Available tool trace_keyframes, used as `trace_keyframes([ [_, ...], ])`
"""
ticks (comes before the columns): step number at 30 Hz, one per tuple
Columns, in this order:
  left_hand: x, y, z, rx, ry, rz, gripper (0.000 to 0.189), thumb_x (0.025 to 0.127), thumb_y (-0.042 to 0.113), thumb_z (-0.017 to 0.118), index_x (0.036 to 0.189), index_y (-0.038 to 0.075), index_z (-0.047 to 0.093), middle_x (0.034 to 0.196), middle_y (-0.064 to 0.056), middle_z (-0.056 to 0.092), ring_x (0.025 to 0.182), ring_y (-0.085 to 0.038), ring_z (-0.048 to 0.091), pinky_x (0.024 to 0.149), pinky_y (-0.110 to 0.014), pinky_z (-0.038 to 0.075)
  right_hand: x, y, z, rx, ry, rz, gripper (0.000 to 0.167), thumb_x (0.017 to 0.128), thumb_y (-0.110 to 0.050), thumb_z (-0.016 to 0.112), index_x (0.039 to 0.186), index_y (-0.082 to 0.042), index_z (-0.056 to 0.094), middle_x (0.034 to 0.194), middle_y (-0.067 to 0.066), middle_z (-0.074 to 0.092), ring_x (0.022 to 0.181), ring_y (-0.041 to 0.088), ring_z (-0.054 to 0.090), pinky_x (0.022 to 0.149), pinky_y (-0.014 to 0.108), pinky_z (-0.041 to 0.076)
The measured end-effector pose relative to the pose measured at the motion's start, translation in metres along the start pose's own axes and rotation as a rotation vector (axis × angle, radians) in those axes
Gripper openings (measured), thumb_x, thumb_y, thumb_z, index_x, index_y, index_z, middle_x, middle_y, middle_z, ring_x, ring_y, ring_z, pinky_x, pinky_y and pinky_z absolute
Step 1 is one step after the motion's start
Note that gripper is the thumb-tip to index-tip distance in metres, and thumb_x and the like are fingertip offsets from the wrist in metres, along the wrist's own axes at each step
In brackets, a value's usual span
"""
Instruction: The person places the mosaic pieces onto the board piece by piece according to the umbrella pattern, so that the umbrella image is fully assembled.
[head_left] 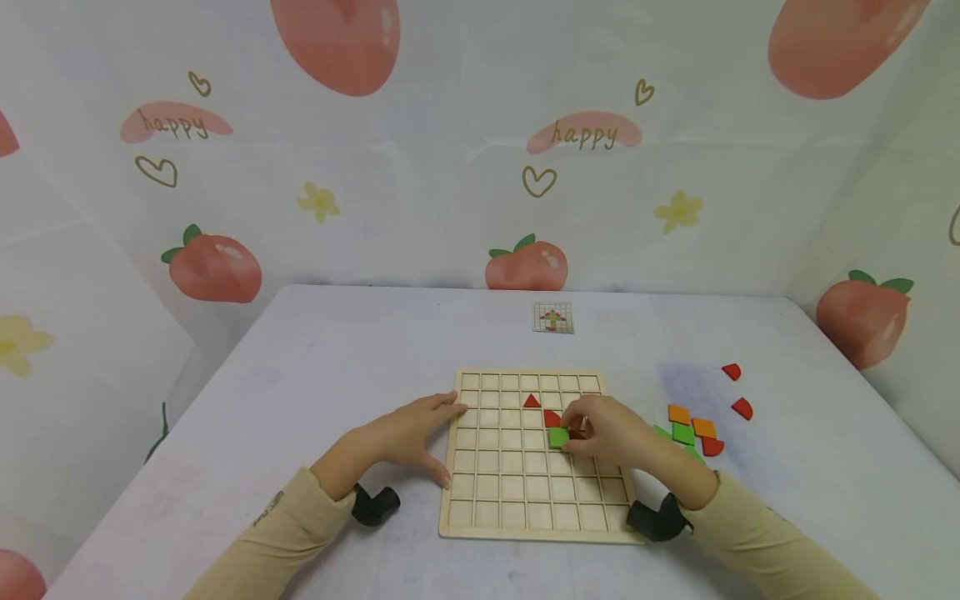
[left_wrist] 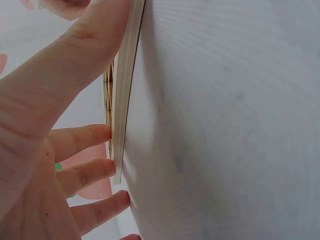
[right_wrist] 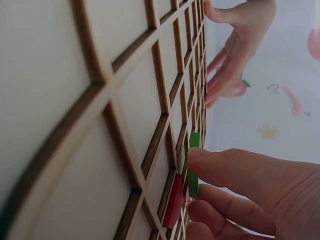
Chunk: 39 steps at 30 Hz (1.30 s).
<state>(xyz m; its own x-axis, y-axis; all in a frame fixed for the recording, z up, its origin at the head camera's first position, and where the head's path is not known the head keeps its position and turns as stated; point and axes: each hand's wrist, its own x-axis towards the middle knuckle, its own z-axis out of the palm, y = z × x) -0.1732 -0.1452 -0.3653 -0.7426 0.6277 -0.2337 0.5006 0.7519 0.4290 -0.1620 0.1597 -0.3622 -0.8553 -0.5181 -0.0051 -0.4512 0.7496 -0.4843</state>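
Note:
A wooden grid board (head_left: 495, 487) lies flat on the white table. My left hand (head_left: 405, 431) rests at its left edge, fingers and thumb spread and touching the rim; the left wrist view shows the fingertips along the board's side (left_wrist: 122, 100). With thumb and fingers my right hand (head_left: 611, 429) pinches a green square tile (head_left: 558, 437) over the board's middle right; the right wrist view shows the tile (right_wrist: 194, 170) edge-on. Beside it on the grid are a red triangle (head_left: 532, 401), a red quarter-round tile (head_left: 552, 417) and another red piece (head_left: 577, 434), partly hidden by the hand.
Right of the board lie loose tiles: orange squares (head_left: 678, 413), a green square (head_left: 683, 433) with more green partly hidden by the right arm, and red quarter-rounds (head_left: 742, 408). A small pattern card (head_left: 552, 317) lies behind the board. A printed cloth (head_left: 420, 167) hangs behind.

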Motion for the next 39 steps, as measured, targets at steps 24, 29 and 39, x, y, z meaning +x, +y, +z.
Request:
trace_keyframes([
  [24,0.000,0.001,0.000,0.015,0.001,-0.003,0.100,0.065,0.044,0.081,0.143,0.003,0.034,0.153,-0.020,0.024,0.141,-0.036,0.026,0.114,-0.050,0.027,-0.001,0.000,0.003,-0.008,0.021,-0.029,0.018,0.076,-0.016,0.077,0.088,-0.008,0.067,0.078,-0.003,0.061,0.069,0.006,0.049,0.059,0.017,0.042],
  [29,0.000,0.002,0.000,0.012,0.001,-0.010,0.099,0.065,0.043,0.081,0.143,0.004,0.034,0.153,-0.019,0.024,0.141,-0.036,0.026,0.114,-0.050,0.027,-0.003,0.003,-0.003,0.026,0.026,0.010,0.017,0.078,-0.018,0.075,0.090,-0.009,0.067,0.077,-0.003,0.060,0.064,0.006,0.047,0.057,0.017,0.042],
  [39,-0.001,0.002,0.000,0.012,0.004,-0.003,0.099,0.065,0.043,0.081,0.143,0.003,0.034,0.153,-0.020,0.025,0.141,-0.037,0.026,0.114,-0.050,0.028,-0.020,0.034,-0.037,0.042,0.080,0.148,0.024,0.079,-0.018,0.073,0.096,-0.003,0.065,0.082,0.002,0.061,0.068,0.012,0.049,0.054,0.020,0.042],
])
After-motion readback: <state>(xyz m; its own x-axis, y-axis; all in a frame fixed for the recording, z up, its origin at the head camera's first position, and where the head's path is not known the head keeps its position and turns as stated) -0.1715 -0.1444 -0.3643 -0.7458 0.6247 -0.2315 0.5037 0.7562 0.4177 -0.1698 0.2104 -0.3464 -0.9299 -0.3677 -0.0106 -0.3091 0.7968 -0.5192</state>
